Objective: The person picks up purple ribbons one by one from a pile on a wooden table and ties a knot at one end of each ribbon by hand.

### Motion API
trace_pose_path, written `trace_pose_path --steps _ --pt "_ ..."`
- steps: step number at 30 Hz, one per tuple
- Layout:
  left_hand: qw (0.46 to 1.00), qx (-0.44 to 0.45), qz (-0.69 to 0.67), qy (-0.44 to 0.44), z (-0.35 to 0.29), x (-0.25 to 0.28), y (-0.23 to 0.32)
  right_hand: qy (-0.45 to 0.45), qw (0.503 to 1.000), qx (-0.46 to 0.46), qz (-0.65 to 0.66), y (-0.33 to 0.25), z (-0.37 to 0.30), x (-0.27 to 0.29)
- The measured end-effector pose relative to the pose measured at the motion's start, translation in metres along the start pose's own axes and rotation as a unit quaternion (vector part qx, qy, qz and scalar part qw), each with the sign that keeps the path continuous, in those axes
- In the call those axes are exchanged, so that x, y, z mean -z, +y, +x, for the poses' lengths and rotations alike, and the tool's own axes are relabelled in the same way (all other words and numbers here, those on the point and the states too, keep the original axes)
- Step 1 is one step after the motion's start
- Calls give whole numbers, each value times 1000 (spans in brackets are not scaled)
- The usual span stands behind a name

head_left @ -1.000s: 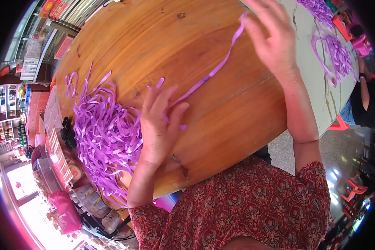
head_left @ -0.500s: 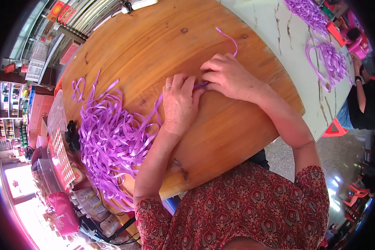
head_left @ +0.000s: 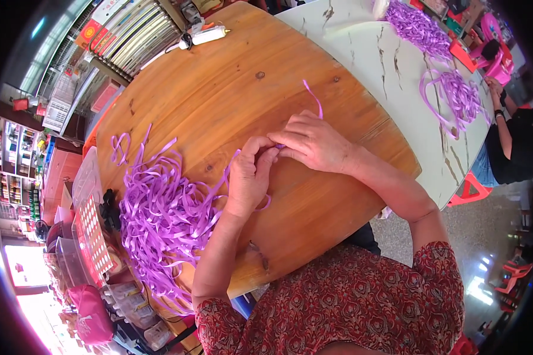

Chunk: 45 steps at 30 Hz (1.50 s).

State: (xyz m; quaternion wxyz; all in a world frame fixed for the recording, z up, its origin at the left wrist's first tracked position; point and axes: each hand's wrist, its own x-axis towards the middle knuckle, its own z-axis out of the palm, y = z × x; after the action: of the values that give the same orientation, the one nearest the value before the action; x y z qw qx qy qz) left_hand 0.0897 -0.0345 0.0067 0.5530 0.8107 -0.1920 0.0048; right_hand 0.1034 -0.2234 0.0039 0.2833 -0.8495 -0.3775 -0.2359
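Note:
Over the middle of the wooden table (head_left: pixel 302 219), my left hand (head_left: pixel 250 174) and my right hand (head_left: pixel 314 144) meet with their fingertips close together. Both are closed on one narrow purple ribbon (head_left: pixel 314 99); the part between the fingers is mostly hidden. One free end sticks up beyond my right hand. On the other side the ribbon runs past my left hand toward a large tangled heap of purple ribbons (head_left: pixel 166 216) on the table's left side. A small loop hangs out beside my left wrist.
A white marbled table (head_left: pixel 367 65) adjoins at the right, bearing two more purple ribbon piles (head_left: pixel 417 29). A person in black (head_left: pixel 515 139) sits beyond it. A white power strip (head_left: pixel 210 34) lies at the far edge. Boxes and a pink pouch (head_left: pixel 92 313) crowd the left.
My hands have come closer together, fingertips now nearly touching. The free ribbon end beyond my right hand looks shorter, and a loop now shows by my left wrist. The whole view has shifted slightly.

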Motion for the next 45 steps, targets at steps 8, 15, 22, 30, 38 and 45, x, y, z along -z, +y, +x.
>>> trace_pose_path --steps 8,15,22,30,38,45 --pt "999 42 27 -12 -5 13 21 10 995 79 -54 -12 4 21" --pt "993 -40 106 -21 -12 62 35 52 995 -69 59 -1 -5 86" --pt "983 -37 164 78 -40 119 39 245 886 -320 227 62 -75 143" --pt "958 -17 246 144 -70 182 2 462 774 -328 282 145 -162 201" --pt "966 97 -109 212 -79 165 -5 331 649 -218 649 179 -193 207" --pt "817 53 -528 224 -80 146 -24 450 475 -205 728 153 -147 192"
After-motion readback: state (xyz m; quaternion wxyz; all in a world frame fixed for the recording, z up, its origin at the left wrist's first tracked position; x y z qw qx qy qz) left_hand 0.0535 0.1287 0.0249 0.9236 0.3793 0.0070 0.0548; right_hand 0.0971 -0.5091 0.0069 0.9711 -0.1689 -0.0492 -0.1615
